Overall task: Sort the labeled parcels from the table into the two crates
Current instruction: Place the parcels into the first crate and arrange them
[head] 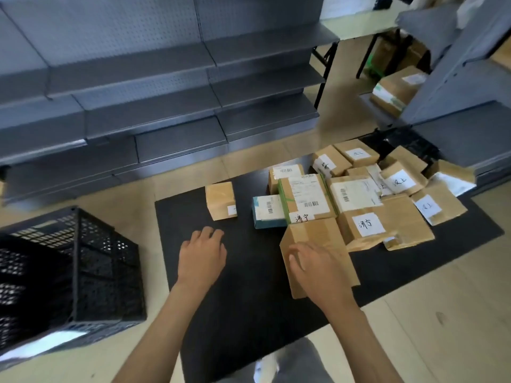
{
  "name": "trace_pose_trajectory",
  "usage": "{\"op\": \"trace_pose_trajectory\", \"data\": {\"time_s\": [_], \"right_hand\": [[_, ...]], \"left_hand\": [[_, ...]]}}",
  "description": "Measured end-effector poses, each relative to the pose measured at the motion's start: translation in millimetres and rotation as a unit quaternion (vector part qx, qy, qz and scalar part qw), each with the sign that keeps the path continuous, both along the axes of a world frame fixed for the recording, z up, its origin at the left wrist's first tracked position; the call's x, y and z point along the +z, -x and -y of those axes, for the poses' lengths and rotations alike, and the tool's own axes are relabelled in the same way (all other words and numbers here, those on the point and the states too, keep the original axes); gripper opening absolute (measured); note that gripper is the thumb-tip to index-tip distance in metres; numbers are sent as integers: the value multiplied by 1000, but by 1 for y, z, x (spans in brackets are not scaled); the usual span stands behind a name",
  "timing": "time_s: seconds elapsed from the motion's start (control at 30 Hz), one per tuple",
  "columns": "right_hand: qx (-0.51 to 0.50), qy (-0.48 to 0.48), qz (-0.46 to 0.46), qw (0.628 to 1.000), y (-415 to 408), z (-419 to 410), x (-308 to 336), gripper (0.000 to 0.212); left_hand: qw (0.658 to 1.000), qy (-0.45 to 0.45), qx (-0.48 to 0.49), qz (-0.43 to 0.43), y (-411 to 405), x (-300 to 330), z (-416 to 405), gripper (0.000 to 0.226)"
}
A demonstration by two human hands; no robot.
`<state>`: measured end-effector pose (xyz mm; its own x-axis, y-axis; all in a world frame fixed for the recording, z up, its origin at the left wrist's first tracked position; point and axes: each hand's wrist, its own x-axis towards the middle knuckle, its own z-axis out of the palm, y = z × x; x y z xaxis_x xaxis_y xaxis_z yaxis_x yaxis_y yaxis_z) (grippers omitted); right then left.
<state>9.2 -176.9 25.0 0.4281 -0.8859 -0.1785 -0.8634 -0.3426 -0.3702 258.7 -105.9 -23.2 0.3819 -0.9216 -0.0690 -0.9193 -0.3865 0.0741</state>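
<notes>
The right hand (312, 268) lies on the near box (318, 255), fingers curled over its top face and thumb toward the left edge; it looks like a grip forming, though whether the box is lifted I cannot tell. The left hand (201, 254) hovers over the bare black table (249, 299), fingers relaxed and slightly bent, holding nothing. The box's long axis runs away from the person, tilted a little to the right, and it touches the front of the parcel pile (359, 200) just beyond. The one crate (69, 266) in view stands on the floor to the left (a dark shape behind the pile, far right, may be the second). So a leftward drop would probably cross the left hand's side.
</notes>
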Motion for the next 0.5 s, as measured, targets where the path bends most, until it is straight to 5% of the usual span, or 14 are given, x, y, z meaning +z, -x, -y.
{"op": "trace_pose_trajectory", "data": {"time_s": [0.5], "right_hand": [[139,-61,51,987,4,124,-32,30]], "left_hand": [[978,-76,188,-39,-20,-58,145,52]]}}
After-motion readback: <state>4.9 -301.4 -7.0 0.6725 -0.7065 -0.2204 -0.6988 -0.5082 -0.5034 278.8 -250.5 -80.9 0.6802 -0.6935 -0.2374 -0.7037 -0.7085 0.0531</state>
